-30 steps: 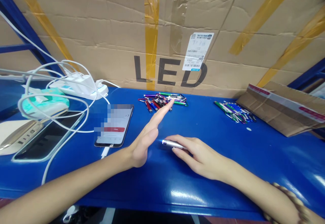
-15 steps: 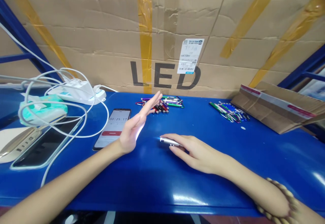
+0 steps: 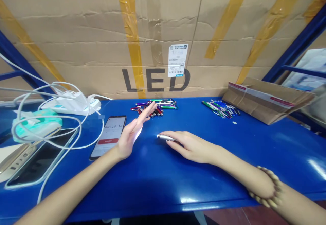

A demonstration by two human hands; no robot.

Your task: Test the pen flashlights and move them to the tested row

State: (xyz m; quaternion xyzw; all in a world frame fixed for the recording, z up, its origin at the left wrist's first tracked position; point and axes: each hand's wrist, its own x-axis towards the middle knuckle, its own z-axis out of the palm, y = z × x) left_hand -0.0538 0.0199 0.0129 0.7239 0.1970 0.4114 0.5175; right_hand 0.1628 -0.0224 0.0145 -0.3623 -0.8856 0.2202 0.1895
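Note:
My right hand (image 3: 191, 145) is closed around a small silver flashlight (image 3: 165, 137), whose front end points left. Most of its body is hidden by my fingers. Facing it, my left hand (image 3: 132, 132) is held upright with its fingers stretched out and nothing in it. A bright patch of light falls on the lower palm. Behind my left fingertips lies a pile of small flashlights (image 3: 163, 106) in red, black, green and purple. A second pile of flashlights (image 3: 222, 108), blue, green and silver, is farther right.
A phone (image 3: 111, 133) showing a running timer lies left of my left hand. Tangled white cables (image 3: 78, 130), a power strip (image 3: 73, 104), a tissue pack (image 3: 38, 124) and another phone (image 3: 42, 160) fill the left side. An open cardboard box (image 3: 265, 101) stands at right; a large carton (image 3: 102, 41) rises behind.
The view has shifted slightly. The blue glow at the flashlight's tip shows less now, while the palm is still lit. Both hands keep nearly the same pose.

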